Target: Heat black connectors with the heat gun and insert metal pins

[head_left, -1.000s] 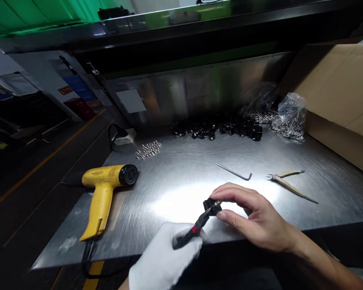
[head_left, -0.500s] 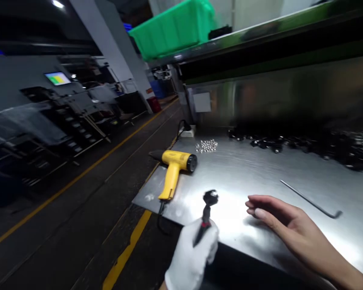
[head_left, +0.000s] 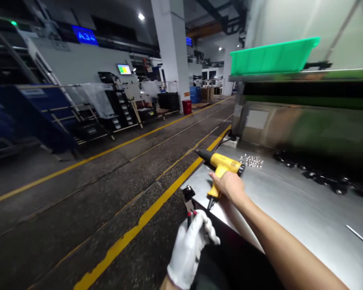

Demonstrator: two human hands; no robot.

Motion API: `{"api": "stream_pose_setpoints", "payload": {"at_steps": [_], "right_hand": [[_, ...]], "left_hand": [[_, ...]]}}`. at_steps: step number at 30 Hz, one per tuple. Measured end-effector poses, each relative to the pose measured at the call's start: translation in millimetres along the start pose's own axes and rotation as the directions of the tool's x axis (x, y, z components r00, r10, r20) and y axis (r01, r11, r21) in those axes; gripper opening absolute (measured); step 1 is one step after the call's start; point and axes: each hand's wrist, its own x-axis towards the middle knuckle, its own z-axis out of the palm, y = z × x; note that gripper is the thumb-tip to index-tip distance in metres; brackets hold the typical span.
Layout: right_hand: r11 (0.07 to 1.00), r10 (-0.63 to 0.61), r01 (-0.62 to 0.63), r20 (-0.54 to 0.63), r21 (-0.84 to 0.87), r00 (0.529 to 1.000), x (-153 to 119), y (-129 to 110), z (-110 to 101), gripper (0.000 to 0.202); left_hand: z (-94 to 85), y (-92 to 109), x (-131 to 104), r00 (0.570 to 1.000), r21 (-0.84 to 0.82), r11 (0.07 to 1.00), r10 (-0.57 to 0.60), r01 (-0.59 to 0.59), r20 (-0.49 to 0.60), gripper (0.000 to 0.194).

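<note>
Gloved left hand (head_left: 188,246) clenches pliers (head_left: 189,206), likely holding the part (head_left: 188,193) clear of skin. Right hand (head_left: 232,186) grips the heat gun (head_left: 226,161).

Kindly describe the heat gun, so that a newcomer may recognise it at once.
From the green bin, look down to the metal table. The heat gun is at its left end. Unlike the small silver parts beside it, it is yellow with a black nozzle.
</note>
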Motion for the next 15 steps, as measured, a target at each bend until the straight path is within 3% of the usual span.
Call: {"api": "stream_pose_setpoints", "payload": {"at_steps": [4,9,12,15], "right_hand": [[0.999,0.04,-0.04,-0.009,0.032,0.999,7.9,9.5,3.4,0.039],[0.949,-0.031,-0.001,0.095,0.314,0.995,-14.9,39.6,-13.8,0.032],[0.879,-0.066,0.025,0.072,0.476,0.995,-44.6,77.7,-44.5,0.025],[0.789,-0.071,0.044,0.019,0.612,0.997,-72.5,134.6,-94.9,0.031]], "left_hand": [[-7.3,0.1,-8.9,1.0,-0.038,0.999,-0.018,0.019,0.021,0.03],[-15.9,0.0,-10.7,0.997,0.097,0.995,0.011,-0.019,0.081,0.03],[-15.5,6.3,-5.5,0.991,0.227,0.971,0.055,-0.081,0.119,0.031],[-4.7,11.1,9.0,0.985,0.383,0.914,0.082,-0.136,0.155,0.035]]}}
